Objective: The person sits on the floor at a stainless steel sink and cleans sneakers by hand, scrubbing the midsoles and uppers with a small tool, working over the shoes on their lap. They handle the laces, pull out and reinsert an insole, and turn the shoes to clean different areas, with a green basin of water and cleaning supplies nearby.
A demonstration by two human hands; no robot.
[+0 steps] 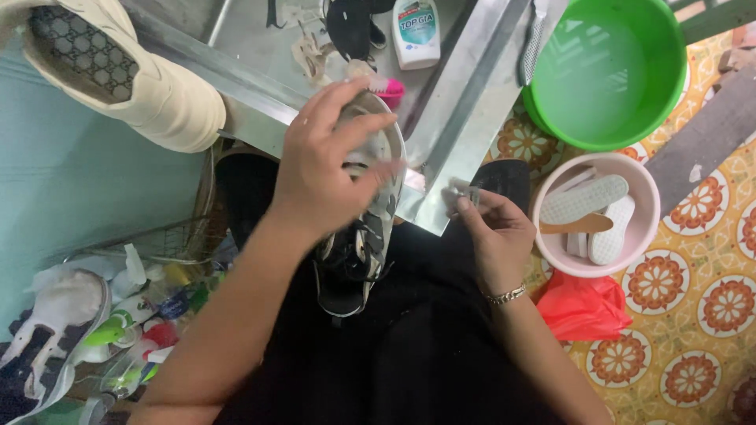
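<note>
A metal counter [465, 102] with a raised rim is seen across the top, and every place below is given from the sneaker [366, 228] held at the middle of the view. Up and to the right of the sneaker a green basin [622, 79] stands on the patterned floor [693, 299]; no water can be made out in it. Below that basin, to the right of the sneaker, a pink bowl [551, 236] holds white insoles [587, 201] and what seems to be a wooden handle. Up and to the left of the sneaker a cream shoe [150, 86] rests on the counter's edge — it looks untouched. Above the sneaker, on the counter, a white bottle [416, 31] and a pink brush [387, 88] are set down. Down and to the left, a heap of spray bottles [134, 330] and another shoe [55, 330] is seen.

The sneaker is gripped around its toe by the left hand [323, 169] and held over the lap, its opening turned toward the person. A small pale thing [461, 193] — too blurred to name — is pinched in the right hand [492, 232], just right of the sneaker.

The work is judged to be partway: the insoles appear already pulled and set aside, the sneaker is in hand, and other shoes seem left to be done.
</note>
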